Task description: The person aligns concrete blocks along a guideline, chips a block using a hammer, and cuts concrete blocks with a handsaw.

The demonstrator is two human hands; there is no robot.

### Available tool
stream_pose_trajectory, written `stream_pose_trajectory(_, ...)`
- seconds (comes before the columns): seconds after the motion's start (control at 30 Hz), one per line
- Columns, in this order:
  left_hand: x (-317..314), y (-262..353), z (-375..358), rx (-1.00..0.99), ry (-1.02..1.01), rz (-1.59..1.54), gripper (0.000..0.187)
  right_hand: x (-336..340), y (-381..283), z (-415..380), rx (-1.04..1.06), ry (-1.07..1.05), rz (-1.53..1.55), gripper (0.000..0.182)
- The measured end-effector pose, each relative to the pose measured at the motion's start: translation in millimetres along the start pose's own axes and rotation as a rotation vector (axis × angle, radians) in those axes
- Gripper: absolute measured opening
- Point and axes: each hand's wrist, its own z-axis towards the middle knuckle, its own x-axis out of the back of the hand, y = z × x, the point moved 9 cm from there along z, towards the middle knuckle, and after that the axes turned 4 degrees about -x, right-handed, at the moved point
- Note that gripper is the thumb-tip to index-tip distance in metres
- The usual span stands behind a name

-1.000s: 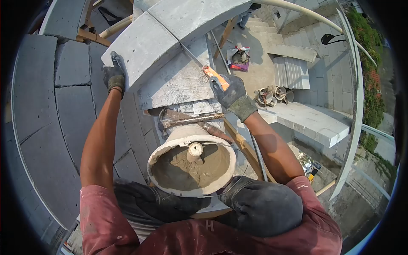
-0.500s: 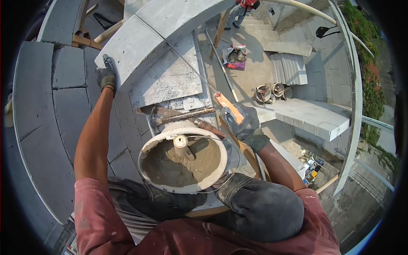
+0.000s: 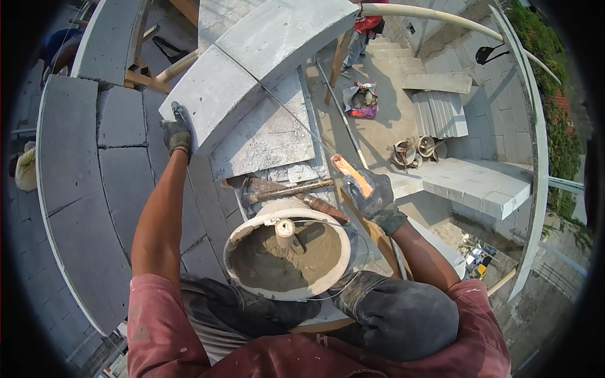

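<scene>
My gloved left hand point(image 3: 176, 131) grips the near left end of a pale concrete block point(image 3: 220, 94), with one finger stretched along its top. My right hand point(image 3: 372, 195), gloved too, is closed around the orange handle of a hand saw point(image 3: 353, 175). Seen nearly edge-on, the saw's thin blade runs up and left across the block. A white bucket point(image 3: 345, 261) of wet grey mortar point(image 3: 258, 261) stands between my knees, with a pale, round-ended handle point(image 3: 285, 232) sticking up from it. Just beyond the bucket lies a hammer point(image 3: 290, 190).
Grey block masonry point(image 3: 69, 145) curves along the left. A dusty board point(image 3: 265, 135) lies beside the concrete block. At right, a block ledge point(image 3: 479, 179) borders a drop to lower ground. Below stand buckets point(image 3: 403, 153), stacked slabs point(image 3: 438, 113) and a person in red point(image 3: 362, 38).
My view has shifted, so the whole scene sits lower and farther right. Both hands keep their holds, and the saw stays almost the same against the block.
</scene>
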Motion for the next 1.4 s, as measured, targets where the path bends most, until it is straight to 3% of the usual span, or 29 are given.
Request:
stream_pose_trajectory(0.07,14,10,-14,0.014,-0.040,-0.053,0.095,18,-10,-17,0.080,-0.084,-0.008,0.015)
stream_pose_trajectory(0.13,10,13,-15,0.029,-0.045,-0.084,0.092,28,8,-41,-0.048,-0.149,-0.124,0.014)
stream_pose_trajectory(0.3,15,22,-12,0.019,-0.050,-0.059,0.091,-39,-12,64,-0.008,-0.067,0.008,0.013)
stream_pose_trajectory(0.4,13,19,-20,0.033,-0.040,-0.056,0.090,-63,-25,115,0.024,0.010,-0.129,0.011)
stream_pose_trajectory(0.5,17,19,-18,0.020,-0.057,-0.109,0.088,-50,-21,88,0.095,0.041,-0.096,0.013)
stream_pose_trajectory(0.57,12,12,-15,0.041,-0.067,-0.068,0.087,-22,-6,28,0.095,0.024,-0.008,0.014)
stream_pose_trajectory(0.63,12,17,-17,0.044,-0.043,-0.076,0.085,-7,7,-13,-0.090,-0.139,-0.097,0.012)
stream_pose_trajectory(0.73,7,10,-12,0.007,-0.045,-0.040,0.083,-29,-13,50,-0.039,-0.166,-0.029,0.012)
stream_pose_trajectory(0.77,8,7,-14,0.008,-0.050,-0.041,0.083,-46,-24,78,0.135,-0.003,-0.160,0.014)
stream_pose_trajectory(0.8,11,8,-18,0.024,-0.041,-0.068,0.084,-49,-38,98,0.300,0.127,-0.029,0.014)
stream_pose_trajectory(0.83,14,14,-18,0.033,-0.029,-0.101,0.085,-47,-46,103,0.301,0.140,-0.037,0.014)
stream_pose_trajectory(0.9,8,-2,-14,0.015,-0.052,-0.112,0.087,-59,-27,104,-0.009,-0.105,-0.116,0.014)
stream_pose_trajectory(0.97,4,-3,-2,0.052,-0.114,-0.188,0.091,-42,-24,58,0.062,-0.033,-0.027,0.013)
stream_pose_trajectory(1.1,-11,-17,11,-0.015,-0.119,-0.282,0.086,-22,22,-34,-0.077,-0.204,-0.049,0.013)
stream_pose_trajectory(1.13,-10,-10,4,0.031,-0.212,-0.343,0.087,-31,46,-53,-0.092,-0.197,-0.049,0.013)
stream_pose_trajectory(1.17,-13,-5,-6,0.011,-0.218,-0.345,0.087,-61,93,-72,-0.277,-0.243,0.171,0.020)
stream_pose_trajectory(1.23,30,36,-22,-0.200,0.282,0.156,0.090,-75,105,-66,-0.432,-0.254,0.415,0.026)
stream_pose_trajectory(1.3,86,181,-73,-0.852,0.513,-0.042,0.086,-67,62,-48,-0.510,-0.440,0.420,0.040)
stream_pose_trajectory(1.33,108,284,-114,-1.152,0.453,-0.196,0.079,-68,48,-45,-0.545,-0.492,0.420,0.045)
stream_pose_trajectory(1.37,87,306,-114,-1.152,0.424,-0.205,0.079,-59,31,-47,-0.451,-0.413,0.282,0.040)
stream_pose_trajectory(1.4,40,337,-119,-1.253,0.204,0.040,0.074,-49,13,-45,-0.353,-0.335,0.141,0.036)
